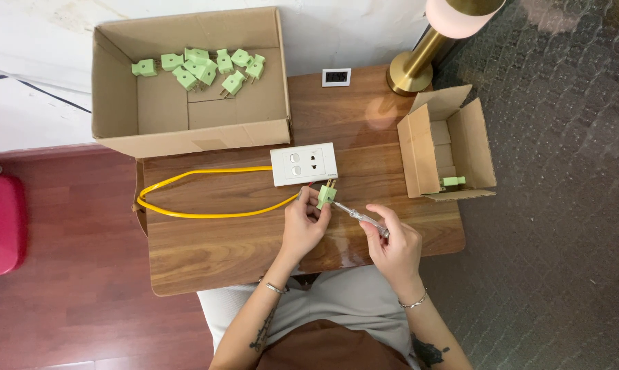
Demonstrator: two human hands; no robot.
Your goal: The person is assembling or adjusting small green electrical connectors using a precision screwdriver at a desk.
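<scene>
My left hand [302, 226] pinches a small light-green plug [326, 196] with brass prongs pointing up toward a white socket plate [303, 164]. My right hand [393, 245] grips a slim screwdriver [359, 217] with a clear handle, its tip touching the plug's side. A yellow cable [207, 199] loops left from the socket plate across the wooden table [220, 253].
A large open cardboard box [186, 116] at the back left holds several green plugs [203, 67]. A small open box [446, 144] on the right contains one green plug [452, 181]. A brass lamp base [411, 74] and a small white digital display [336, 77] stand behind. A red object [1, 226] sits on the floor at left.
</scene>
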